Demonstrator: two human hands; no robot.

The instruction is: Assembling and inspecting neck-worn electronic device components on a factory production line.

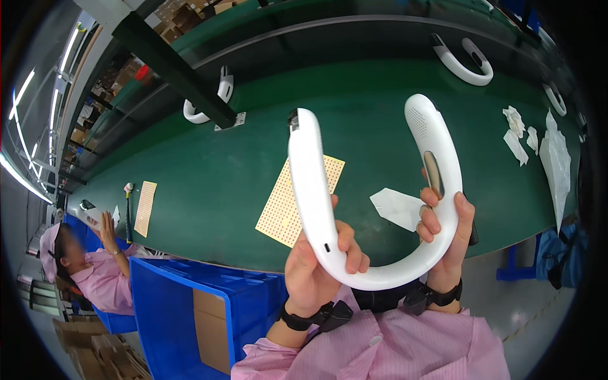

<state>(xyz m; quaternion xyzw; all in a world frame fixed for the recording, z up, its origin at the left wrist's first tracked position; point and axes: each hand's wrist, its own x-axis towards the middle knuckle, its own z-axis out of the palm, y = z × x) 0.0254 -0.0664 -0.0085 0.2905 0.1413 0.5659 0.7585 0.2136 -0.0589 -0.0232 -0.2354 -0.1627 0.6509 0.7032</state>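
Both my hands hold up a white U-shaped neck fan (396,276) over the green bench, its two ends pointing away from me. My left hand (316,269) wraps its fingers round the lower part of the left arm, near a small dark slot. Around the right arm, below a shiny oval panel, my right hand (447,231) is closed. Beneath the fan lies a sheet of small dot stickers (278,212), partly covered by the left arm. A white piece of paper (396,208) lies beside my right hand.
More neck fans (472,75) lie along the back of the green bench (209,164). A dark green post (177,69) rises at the left. Crumpled wrappers (516,133) and a white bag (556,168) are at right. A blue bin (183,316) stands lower left; a co-worker (95,278) sits beyond.
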